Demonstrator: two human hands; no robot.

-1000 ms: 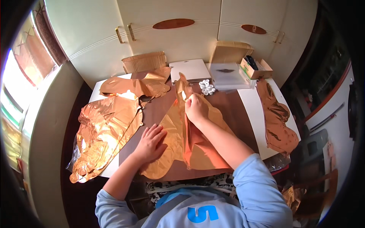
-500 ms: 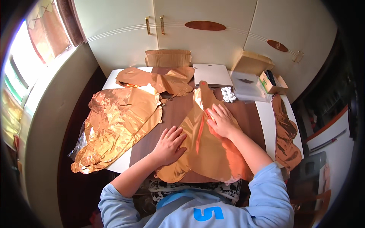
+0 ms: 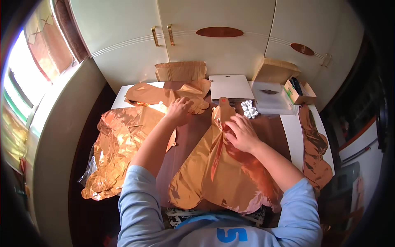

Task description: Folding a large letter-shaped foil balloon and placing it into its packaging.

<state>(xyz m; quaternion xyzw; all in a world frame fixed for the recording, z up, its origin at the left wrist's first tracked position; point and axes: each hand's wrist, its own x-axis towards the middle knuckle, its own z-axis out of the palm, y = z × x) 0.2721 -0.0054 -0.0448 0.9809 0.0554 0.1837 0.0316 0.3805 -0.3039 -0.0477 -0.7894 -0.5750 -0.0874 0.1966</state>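
A flat, deflated foil balloon, gold with a coppery right side, lies before me, its narrow neck pointing away. My right hand is on its upper part, fingers and thumb curled around a bunched fold of foil. My left hand reaches across to the right end of another coppery foil balloon at the far left of the table. Its fingers bend downward and their tips are mostly hidden. Under my left forearm spreads a crinkled pile of gold foil balloons.
White knobby pieces sit in a cluster beside a white flat packet. Clear plastic sleeves and a small open carton stand at the far right. A brown foil balloon hangs over the right edge. Cardboard leans on the cabinet.
My left hand has left the middle balloon and moved forward to the far foil balloon. My right hand has curled from lying flat, and the foil near the neck is more bunched.
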